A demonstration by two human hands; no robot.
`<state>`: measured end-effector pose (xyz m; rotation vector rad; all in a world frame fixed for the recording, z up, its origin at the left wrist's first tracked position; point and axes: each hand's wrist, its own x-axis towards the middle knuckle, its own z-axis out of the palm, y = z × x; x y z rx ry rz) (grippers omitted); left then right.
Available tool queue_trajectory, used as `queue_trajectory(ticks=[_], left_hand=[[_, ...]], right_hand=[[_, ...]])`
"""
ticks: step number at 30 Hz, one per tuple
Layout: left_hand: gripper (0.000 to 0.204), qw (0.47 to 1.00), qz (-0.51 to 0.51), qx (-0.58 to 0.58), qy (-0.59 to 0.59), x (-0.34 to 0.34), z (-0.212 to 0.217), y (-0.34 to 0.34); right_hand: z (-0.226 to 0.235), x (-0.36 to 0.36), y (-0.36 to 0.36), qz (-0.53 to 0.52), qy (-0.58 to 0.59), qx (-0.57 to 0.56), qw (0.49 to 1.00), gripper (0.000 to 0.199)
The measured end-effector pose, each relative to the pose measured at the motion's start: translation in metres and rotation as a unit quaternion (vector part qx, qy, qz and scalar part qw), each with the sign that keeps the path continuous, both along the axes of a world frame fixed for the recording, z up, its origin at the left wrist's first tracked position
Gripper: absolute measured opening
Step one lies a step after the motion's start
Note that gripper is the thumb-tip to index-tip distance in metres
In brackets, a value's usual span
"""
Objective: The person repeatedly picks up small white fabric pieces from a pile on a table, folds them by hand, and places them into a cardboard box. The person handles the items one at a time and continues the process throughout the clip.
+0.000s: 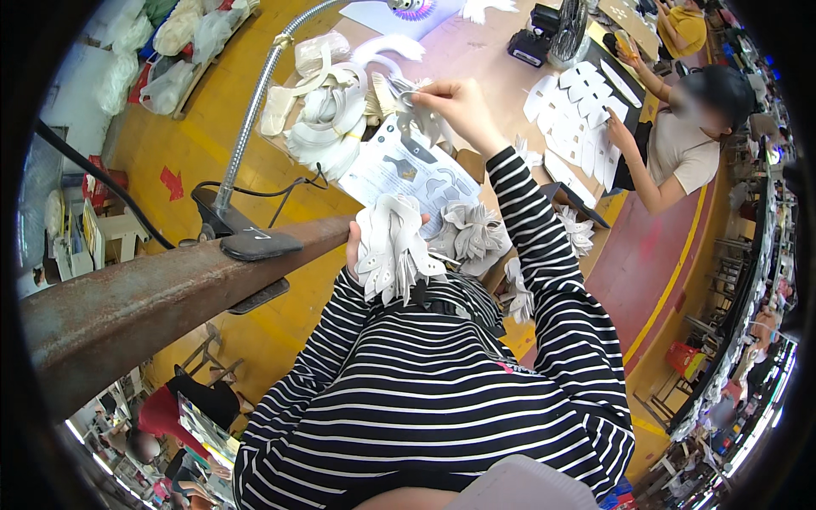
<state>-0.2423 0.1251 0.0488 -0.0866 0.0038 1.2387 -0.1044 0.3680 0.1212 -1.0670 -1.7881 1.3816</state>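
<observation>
My left hand is wrapped round a thick bundle of white, curved shoe-upper pieces with small punched holes, close to my body. Farther out over the table, my right hand pinches grey shoe-upper pieces between thumb and fingers. Below them lies a printed sheet with drawings of part shapes, partly covered. Just right of the left hand's bundle sits a pile of greyish-white cut pieces. A heap of white strips and curved pieces lies left of my right hand.
A metal beam with a clamped flexible lamp arm stands at left. A black device stands at the table's far side. At right, a co-worker reaches over white pieces laid out on a dark board. More bundles lie near my right sleeve.
</observation>
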Motion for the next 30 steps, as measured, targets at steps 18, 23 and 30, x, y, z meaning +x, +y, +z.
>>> queue_trajectory(ticks=[18, 23, 30], left_hand=[[0.078, 0.994, 0.031, 0.033, -0.097, 0.015, 0.034, 0.051], [0.072, 0.993, -0.049, 0.018, -0.103, 0.014, 0.034, 0.063], [0.104, 0.992, -0.119, 0.027, -0.042, 0.028, 0.027, 0.038]], right_hand=[[0.069, 0.027, -0.099, -0.106, 0.276, -0.214, 0.931, 0.027], [0.072, 0.06, -0.12, -0.171, 0.318, -0.193, 0.912, 0.022], [0.052, 0.113, -0.12, -0.299, 0.276, -0.09, 0.909, 0.018]])
